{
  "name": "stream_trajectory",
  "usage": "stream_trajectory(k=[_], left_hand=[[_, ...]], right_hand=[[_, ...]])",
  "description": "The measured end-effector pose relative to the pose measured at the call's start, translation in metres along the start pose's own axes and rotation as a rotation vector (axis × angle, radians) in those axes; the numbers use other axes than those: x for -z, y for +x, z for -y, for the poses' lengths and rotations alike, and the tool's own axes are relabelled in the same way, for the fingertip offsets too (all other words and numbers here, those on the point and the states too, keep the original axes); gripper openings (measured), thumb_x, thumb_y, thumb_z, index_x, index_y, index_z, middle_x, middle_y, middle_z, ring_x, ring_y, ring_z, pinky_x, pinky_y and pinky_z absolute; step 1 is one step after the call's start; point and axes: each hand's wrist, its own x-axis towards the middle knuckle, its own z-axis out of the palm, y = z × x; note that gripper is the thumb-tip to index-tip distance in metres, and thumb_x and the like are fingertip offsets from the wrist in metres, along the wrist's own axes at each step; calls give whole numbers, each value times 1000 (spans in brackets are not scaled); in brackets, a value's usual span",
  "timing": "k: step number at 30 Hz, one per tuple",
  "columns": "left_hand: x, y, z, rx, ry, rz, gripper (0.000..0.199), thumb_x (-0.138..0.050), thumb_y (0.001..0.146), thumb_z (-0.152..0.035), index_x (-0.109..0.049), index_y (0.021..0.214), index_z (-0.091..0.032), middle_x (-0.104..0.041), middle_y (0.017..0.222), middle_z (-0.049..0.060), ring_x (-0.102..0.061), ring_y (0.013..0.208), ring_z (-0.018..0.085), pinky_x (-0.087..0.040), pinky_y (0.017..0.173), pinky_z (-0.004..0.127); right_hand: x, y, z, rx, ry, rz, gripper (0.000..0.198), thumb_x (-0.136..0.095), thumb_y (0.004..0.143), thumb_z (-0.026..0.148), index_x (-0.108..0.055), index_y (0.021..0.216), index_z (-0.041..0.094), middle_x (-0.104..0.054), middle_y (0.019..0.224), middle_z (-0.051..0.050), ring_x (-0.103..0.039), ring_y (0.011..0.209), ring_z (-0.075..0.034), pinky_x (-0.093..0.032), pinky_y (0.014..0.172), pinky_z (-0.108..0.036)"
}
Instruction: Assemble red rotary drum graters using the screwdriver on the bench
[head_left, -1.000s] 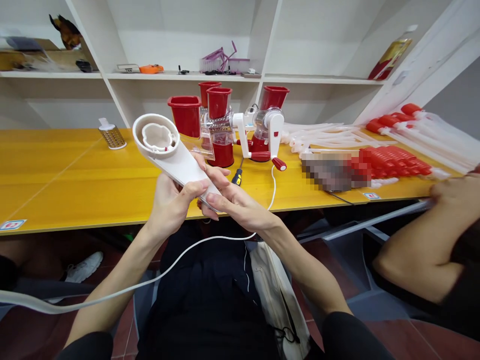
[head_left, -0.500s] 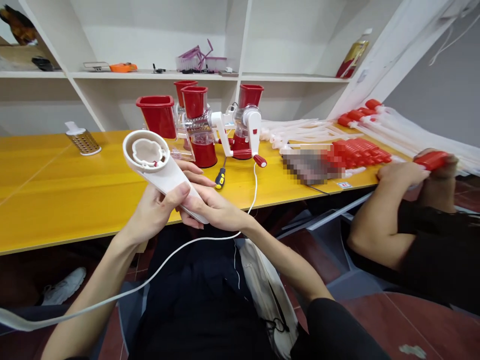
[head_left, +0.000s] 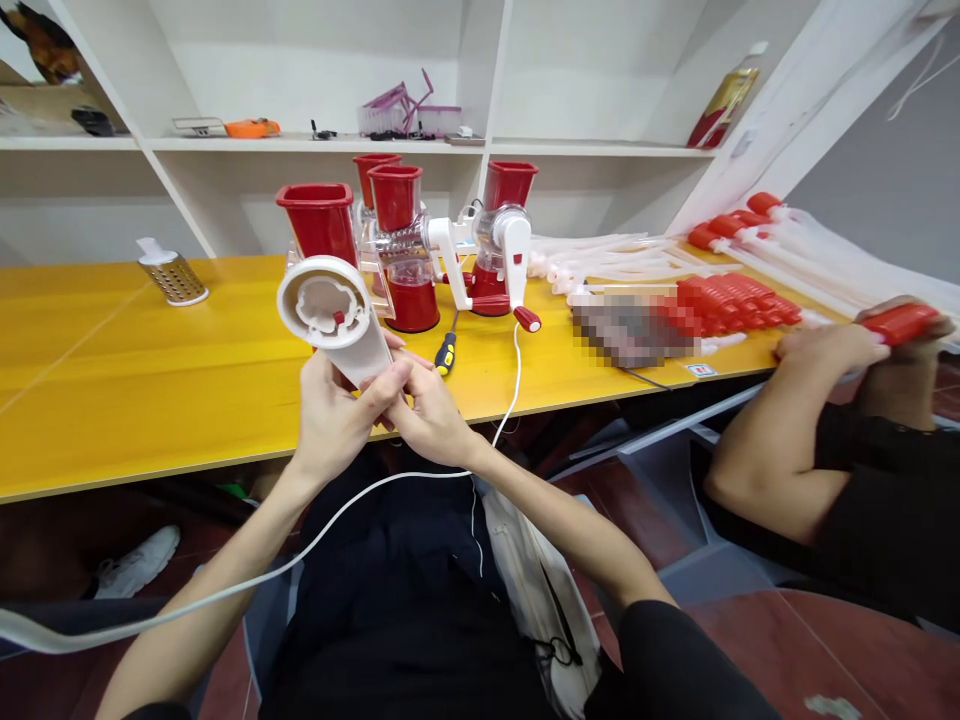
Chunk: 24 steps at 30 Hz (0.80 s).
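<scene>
A white plastic crank handle (head_left: pixel 351 352) with a round, hollow end is held up above the table's front edge. Inside the ring is a wavy collar with a small red piece. My left hand (head_left: pixel 334 405) is closed around its narrow arm from the left. From the right, my right hand (head_left: pixel 431 405) grips the lower end, and the thumbs meet over it. The fingers behind the handle are partly hidden. Just beyond stand red rotary graters: one with a red hopper (head_left: pixel 319 222), another with a white crank fitted (head_left: pixel 516 255).
A metal grater drum (head_left: pixel 174 278) stands at the left of the yellow table (head_left: pixel 90 400). A screwdriver (head_left: pixel 446 352) lies by the graters. Red parts (head_left: pixel 739 303) are piled to the right, where a co-worker's hands (head_left: pixel 840 350) hold a red piece. A white cable (head_left: pixel 375 487) crosses my lap.
The crank handle has turned so its round opening faces me more and its arm stands steeper. My hands have drawn closer together at the lower end.
</scene>
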Motion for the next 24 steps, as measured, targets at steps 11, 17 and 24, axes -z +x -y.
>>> stream_trajectory(k=[11,17,24], left_hand=[[6,2,6,-141,147,-15,38,-77,88,-56,-69,100,-21,-77,83,4,-79,79,24,-66,67,33],[9,3,7,-24,-55,136,51,-59,98,-67,-69,115,-20,-79,112,11,-77,77,21,-51,39,21],[-6,0,6,24,-27,131,56,-77,87,-60,-62,122,-20,-81,109,13,-80,101,30,-68,75,36]], right_hand=[[-3,-1,3,62,5,-64,64,-46,94,75,-59,85,13,-59,81,-3,-56,82,-6,-52,84,-21],[-1,0,5,-78,336,89,62,-52,92,74,-51,107,15,-61,74,3,-56,58,-2,-49,58,-16],[-5,2,9,-142,431,34,62,-57,90,74,-46,111,17,-45,64,9,-43,43,-1,-38,39,-17]])
